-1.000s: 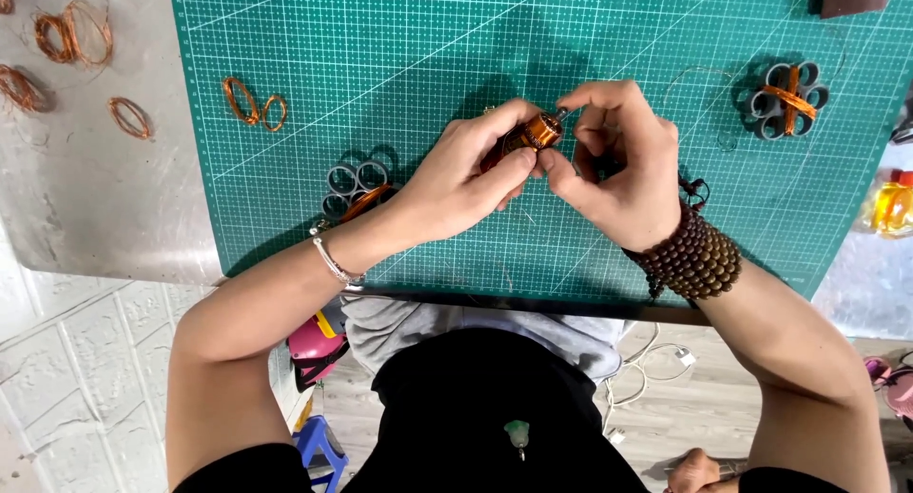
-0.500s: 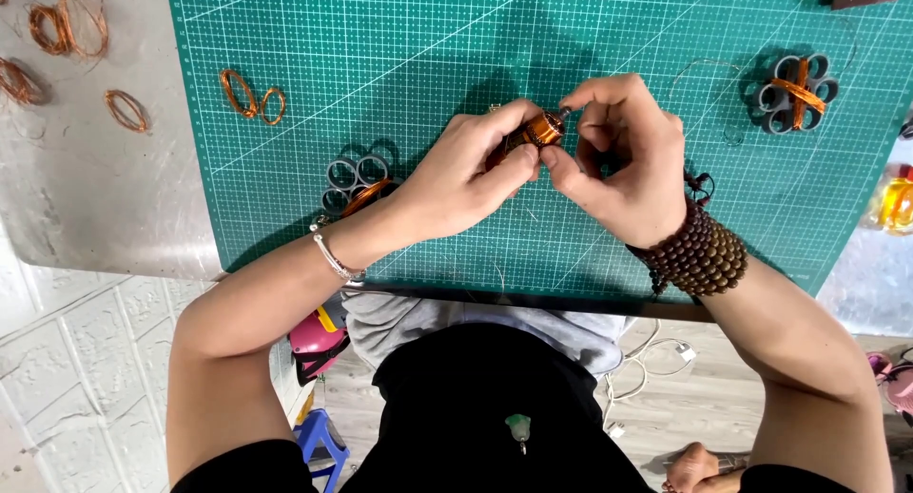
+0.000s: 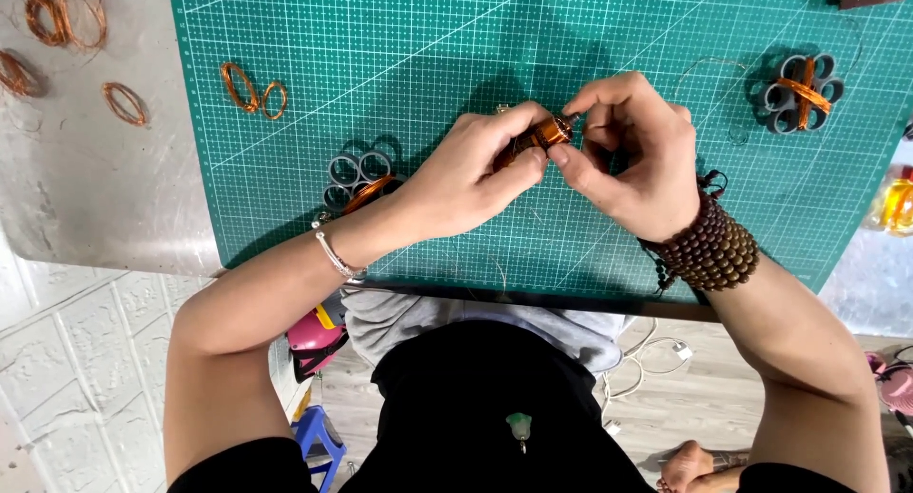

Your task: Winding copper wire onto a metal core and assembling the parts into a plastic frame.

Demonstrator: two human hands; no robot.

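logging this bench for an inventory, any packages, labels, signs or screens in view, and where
No packages, labels, signs or screens show.
Only printed surface: the green gridded cutting mat with white lines, covering the table.
Yellow see-through object at the right edge: too cropped to identify.

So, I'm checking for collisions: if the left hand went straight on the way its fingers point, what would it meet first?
The left hand points right and slightly up, so it would meet the right hand almost at once; both already pinch the copper-wound coil between them.
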